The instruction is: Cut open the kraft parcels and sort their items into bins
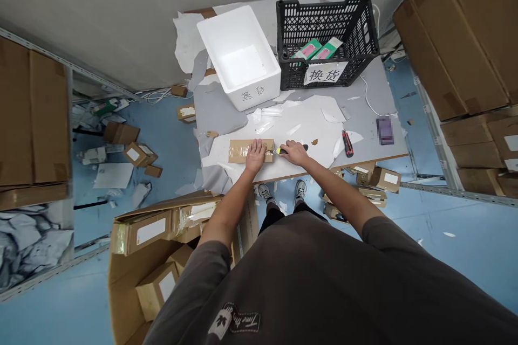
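A long, narrow cardboard box [238, 152] with clear tape lies flat near the front edge of the table. My left hand [256, 155] rests on its right half, fingers stretched out and pressed flat. In my closed right hand [294, 153] is a utility knife [282, 151] with a yellow-and-black body. Its tip meets the right end of the box, where the tape is; how deep the blade sits cannot be made out. A red-and-black tool [347, 143] lies to the right of my right hand.
Behind the box stand a white foam box [259, 91] and a black crate [327, 59] holding green-and-pink packages [309, 49]. Paper scraps and a purple item [384, 131] lie on the table [376, 97]. A large carton [125, 280] of boxes is at lower left; shelves of cartons flank both sides.
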Action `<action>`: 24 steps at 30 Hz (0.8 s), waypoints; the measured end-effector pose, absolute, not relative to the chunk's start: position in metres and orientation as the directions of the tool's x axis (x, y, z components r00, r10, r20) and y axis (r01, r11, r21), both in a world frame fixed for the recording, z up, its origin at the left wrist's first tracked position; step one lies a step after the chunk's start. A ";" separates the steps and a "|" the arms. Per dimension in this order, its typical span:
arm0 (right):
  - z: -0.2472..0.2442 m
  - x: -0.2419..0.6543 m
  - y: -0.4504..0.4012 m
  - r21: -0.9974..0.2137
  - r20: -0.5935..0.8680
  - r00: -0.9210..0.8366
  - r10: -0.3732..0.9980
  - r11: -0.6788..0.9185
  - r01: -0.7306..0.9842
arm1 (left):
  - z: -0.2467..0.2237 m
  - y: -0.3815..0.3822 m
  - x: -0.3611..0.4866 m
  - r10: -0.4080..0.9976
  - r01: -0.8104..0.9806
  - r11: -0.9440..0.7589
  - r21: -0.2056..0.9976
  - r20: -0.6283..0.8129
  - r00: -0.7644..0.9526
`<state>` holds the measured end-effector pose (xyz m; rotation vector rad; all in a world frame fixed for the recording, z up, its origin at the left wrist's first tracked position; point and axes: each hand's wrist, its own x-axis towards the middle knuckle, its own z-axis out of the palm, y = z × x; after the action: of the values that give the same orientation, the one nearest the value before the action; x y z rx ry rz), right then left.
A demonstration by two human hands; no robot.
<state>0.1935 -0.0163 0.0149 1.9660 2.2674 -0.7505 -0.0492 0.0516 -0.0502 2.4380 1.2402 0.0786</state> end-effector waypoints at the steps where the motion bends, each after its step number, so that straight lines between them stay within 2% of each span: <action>1: 0.016 0.194 -0.015 -0.323 -0.345 -0.196 0.918 0.080 0.943 | -0.053 0.052 -0.050 0.785 0.758 -0.527 0.385 -0.120 0.607; 14: 0.012 0.196 -0.005 -0.291 -0.325 -0.208 0.923 0.111 0.950 | -0.069 0.050 -0.052 0.802 0.729 -0.523 0.442 -0.033 0.596; 24: 0.014 0.200 0.004 -0.312 -0.337 -0.150 0.930 0.040 0.949 | -0.051 0.046 -0.048 0.788 0.764 -0.512 0.393 -0.139 0.600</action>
<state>0.2004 0.0039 0.0141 2.0202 2.2352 -0.7297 -0.0481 0.0462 -0.0506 2.4139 1.2404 0.0796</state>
